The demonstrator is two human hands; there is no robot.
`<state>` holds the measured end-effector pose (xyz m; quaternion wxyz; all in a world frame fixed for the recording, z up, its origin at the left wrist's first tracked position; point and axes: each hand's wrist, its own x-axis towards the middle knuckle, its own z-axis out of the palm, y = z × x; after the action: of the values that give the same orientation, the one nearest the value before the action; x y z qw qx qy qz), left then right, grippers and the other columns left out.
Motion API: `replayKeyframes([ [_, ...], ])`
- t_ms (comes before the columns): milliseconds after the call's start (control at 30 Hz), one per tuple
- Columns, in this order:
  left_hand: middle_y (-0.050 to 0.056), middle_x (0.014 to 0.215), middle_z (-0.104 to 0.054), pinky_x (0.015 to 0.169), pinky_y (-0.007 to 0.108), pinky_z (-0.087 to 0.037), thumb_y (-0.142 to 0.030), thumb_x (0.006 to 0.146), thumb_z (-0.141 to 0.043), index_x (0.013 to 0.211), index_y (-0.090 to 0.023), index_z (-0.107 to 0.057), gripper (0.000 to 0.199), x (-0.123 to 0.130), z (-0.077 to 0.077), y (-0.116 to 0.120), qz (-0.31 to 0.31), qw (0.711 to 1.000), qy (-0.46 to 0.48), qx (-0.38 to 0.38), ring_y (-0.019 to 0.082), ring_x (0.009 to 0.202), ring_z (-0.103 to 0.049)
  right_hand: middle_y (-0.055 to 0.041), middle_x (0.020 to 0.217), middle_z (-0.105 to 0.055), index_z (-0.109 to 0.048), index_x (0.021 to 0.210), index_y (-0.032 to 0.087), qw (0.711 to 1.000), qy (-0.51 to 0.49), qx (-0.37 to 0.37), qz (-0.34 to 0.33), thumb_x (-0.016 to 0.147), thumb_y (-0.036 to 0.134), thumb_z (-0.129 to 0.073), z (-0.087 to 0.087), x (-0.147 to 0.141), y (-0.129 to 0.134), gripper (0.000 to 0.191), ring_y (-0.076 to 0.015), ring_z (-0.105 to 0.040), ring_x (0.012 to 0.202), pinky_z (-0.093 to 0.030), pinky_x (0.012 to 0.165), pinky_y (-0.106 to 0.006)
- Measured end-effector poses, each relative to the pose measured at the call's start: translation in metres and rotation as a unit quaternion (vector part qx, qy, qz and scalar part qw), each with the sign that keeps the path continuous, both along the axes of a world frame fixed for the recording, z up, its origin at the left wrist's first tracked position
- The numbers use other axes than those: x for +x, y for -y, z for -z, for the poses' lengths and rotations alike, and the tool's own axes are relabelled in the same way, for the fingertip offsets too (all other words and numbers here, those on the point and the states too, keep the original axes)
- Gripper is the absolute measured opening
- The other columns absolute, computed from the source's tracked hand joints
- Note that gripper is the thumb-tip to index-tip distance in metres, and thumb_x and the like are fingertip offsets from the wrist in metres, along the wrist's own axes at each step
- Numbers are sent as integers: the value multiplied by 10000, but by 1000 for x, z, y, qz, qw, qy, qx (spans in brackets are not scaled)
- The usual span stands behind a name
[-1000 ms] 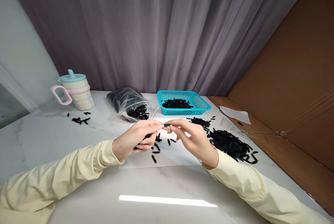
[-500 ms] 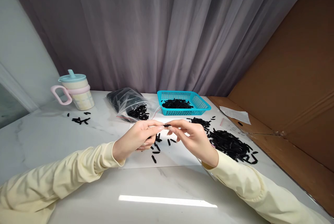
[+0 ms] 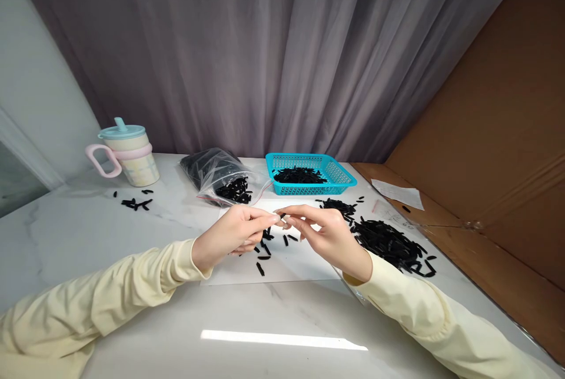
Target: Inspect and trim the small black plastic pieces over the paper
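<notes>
Above a white sheet (image 3: 300, 270), my left hand (image 3: 241, 229) and my right hand (image 3: 324, 230) meet fingertip to fingertip. Between them is a small, narrow black piece (image 3: 283, 215), pinched by both and mostly covered by the fingers. Its exact kind I cannot make out. Similar loose black pieces (image 3: 265, 249) lie on the sheet below my hands, some hidden behind the left one. Beside my right wrist is a large heap of black pieces (image 3: 388, 243), with a smaller heap (image 3: 339, 208) behind my right hand.
A blue plastic basket (image 3: 311, 189) holding black pieces stands at the back. Left of it lies an open clear zip bag (image 3: 212, 173) of them. A lidded mug (image 3: 136, 158) stands at the left, near a few scattered pieces (image 3: 138, 204). Cardboard (image 3: 494, 161) borders the right side.
The black piece has turned between my fingertips, from lying level to tilted, and less of it shows. My hands have otherwise barely shifted.
</notes>
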<state>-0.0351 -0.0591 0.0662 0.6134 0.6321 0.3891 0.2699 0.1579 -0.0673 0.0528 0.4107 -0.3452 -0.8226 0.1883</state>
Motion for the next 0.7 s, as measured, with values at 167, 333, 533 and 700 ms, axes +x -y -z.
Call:
replayKeyframes([
  [167,-109,400,-211,333,176,-150,-394,817,-523,924,-105,-680,346,-1,-1,0,24,999,-18,10,42,362,-148,-29,820,-694,-625,988,161,999,41,-6,-19,890,180,-443,-7,-1,1,208,-130,-645,687,-498,600,-226],
  [333,-108,408,-234,347,172,-150,-389,810,-514,939,-93,-674,360,2,7,0,28,999,-25,4,40,370,-167,-68,904,-695,-642,971,167,971,236,-12,41,903,208,-417,-25,22,-4,239,-185,-652,790,-460,668,-263],
  [533,-118,394,-234,332,166,-140,-373,806,-505,971,-75,-656,373,9,31,0,19,999,-18,-42,37,350,-164,-112,769,-680,-485,1241,119,849,496,-111,145,877,283,-464,3,45,0,399,-258,-653,668,-413,536,-288],
  [700,-116,406,-256,323,166,-126,-369,803,-518,1035,-85,-642,387,6,37,0,31,997,-13,-73,34,346,-156,-137,933,-672,-398,1320,125,861,480,-56,159,809,90,-429,40,36,5,513,-243,-662,675,-456,622,-313],
])
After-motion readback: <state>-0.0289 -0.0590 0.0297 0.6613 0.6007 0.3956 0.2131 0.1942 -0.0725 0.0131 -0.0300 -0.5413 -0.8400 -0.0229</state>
